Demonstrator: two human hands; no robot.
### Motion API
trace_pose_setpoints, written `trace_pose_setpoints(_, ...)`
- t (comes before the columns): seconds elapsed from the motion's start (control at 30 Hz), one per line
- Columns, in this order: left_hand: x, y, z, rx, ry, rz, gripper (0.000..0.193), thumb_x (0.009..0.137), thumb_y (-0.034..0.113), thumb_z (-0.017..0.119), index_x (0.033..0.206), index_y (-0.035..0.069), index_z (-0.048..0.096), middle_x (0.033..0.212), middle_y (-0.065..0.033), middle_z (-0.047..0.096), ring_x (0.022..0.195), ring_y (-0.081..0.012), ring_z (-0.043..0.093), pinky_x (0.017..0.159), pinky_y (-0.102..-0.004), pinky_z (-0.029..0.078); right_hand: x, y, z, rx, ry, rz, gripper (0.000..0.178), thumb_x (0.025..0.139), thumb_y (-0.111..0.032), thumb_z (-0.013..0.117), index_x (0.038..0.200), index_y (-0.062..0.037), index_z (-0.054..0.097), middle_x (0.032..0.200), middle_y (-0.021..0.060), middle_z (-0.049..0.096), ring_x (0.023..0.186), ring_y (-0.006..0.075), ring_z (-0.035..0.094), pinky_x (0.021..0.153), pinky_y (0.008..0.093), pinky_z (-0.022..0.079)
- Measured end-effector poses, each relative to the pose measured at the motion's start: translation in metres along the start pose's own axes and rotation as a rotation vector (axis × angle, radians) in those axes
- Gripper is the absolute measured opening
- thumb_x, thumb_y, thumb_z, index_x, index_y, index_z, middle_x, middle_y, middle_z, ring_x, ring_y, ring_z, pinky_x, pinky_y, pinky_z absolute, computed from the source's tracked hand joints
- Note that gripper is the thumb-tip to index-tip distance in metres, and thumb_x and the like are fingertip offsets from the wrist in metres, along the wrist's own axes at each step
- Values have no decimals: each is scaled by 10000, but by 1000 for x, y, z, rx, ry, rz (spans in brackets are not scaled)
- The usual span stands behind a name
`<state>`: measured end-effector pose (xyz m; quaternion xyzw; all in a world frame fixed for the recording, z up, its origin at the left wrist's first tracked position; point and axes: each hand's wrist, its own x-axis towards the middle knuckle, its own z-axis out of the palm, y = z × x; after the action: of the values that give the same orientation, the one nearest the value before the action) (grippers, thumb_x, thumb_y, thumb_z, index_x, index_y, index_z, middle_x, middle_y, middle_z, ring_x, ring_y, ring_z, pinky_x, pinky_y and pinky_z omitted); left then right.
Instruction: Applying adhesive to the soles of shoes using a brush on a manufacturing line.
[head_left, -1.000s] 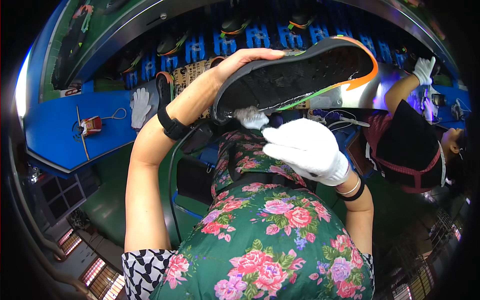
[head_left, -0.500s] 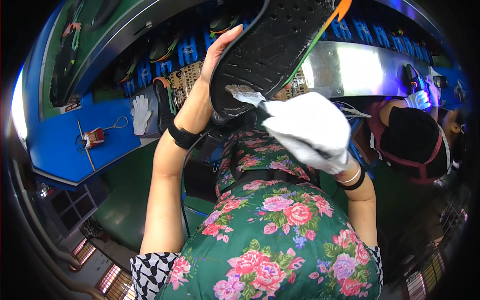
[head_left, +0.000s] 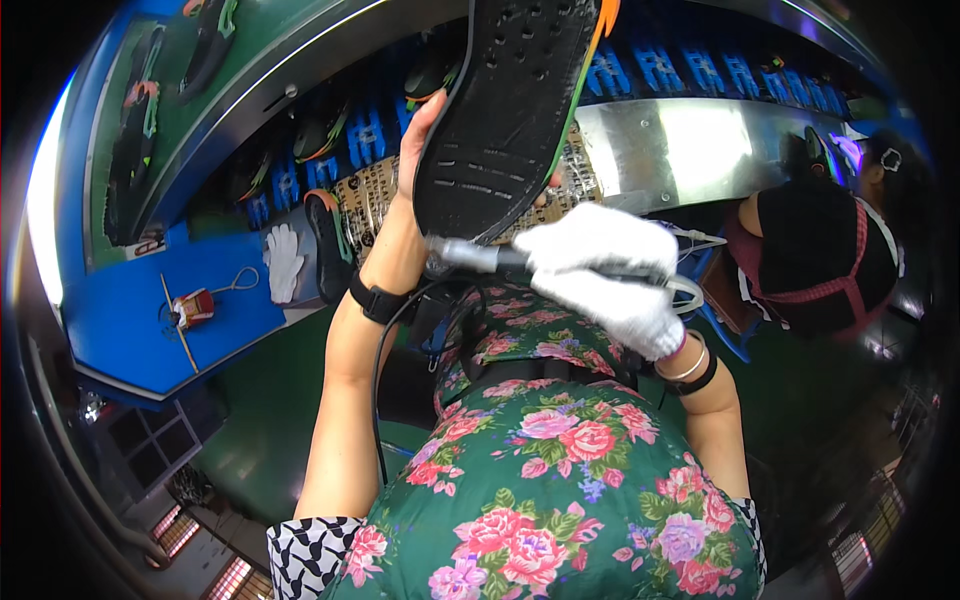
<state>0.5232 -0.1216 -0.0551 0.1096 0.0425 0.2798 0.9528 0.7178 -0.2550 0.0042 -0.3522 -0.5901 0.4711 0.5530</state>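
Note:
My bare left hand [head_left: 413, 150] grips a long black shoe sole [head_left: 485, 180] with an orange and green edge, its thumb on the left side and fingertips showing at the right. The sole is tilted up, its rounded end toward me and its far end cut off by the top of the picture. In a white knitted glove, my right hand [head_left: 605, 270] is closed round the dark handle of a brush [head_left: 480, 256] with a wire loop at its back end. The pale brush head lies at the sole's near edge, close to my left wrist; whether it touches is hard to tell.
On the blue table [head_left: 120, 340] at left lie a small red container [head_left: 193, 308], a stick and a looped wire. A white glove [head_left: 284, 262] and another black shoe piece [head_left: 328, 245] are beside it. Blue racks [head_left: 660, 75] line the back. A co-worker [head_left: 815, 245] sits at right.
The brush has moved down and left, from the sole's face to its near edge. The sole has shifted slightly left and turned more upright. At right, the co-worker has moved.

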Motion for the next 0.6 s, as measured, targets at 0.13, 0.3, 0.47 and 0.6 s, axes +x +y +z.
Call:
trace_pose_setpoints(0.13, -11, -18, 7, -106, 248, 80, 664, 1009, 504, 411, 1450, 11, 474, 1378, -255, 570, 1135, -423, 648, 960, -565, 545, 27, 4, -28, -312, 42, -27, 186, 785, -16, 803, 968, -41, 773, 971, 110, 760, 890, 180, 721, 801, 306, 574)
trace_pose_setpoints(0.3, -18, -32, 8, -78, 196, -49, 664, 1017, 510, 410, 1460, 17, 451, 1374, -263, 563, 1088, -516, 636, 890, -634, 560, 61, 15, -65, -810, 294, -495, 240, 776, -4, 776, 1011, -53, 766, 1018, 105, 751, 868, 245, 699, 764, 349, 553)
trace_pose_setpoints(0.47, -7, -15, -3, -134, 174, 132, 629, 1015, 485, 431, 1422, 12, 513, 1313, -209, 627, 1146, -373, 654, 978, -550, 536, 25, 10, -1, -823, 59, -497, 250, 770, -38, 793, 1013, -90, 763, 985, 83, 747, 836, 234, 684, 724, 338, 539)
trace_pose_setpoints(0.6, -8, 12, 2, -24, 42, 56, 834, 985, 629, 363, 1533, 2, 318, 1462, -331, 426, 1151, -571, 570, 887, -675, 536, 11, -10, 2, -404, 3, -254, 177, 739, 34, 780, 905, -20, 747, 924, 122, 753, 822, 225, 699, 739, 331, 547)
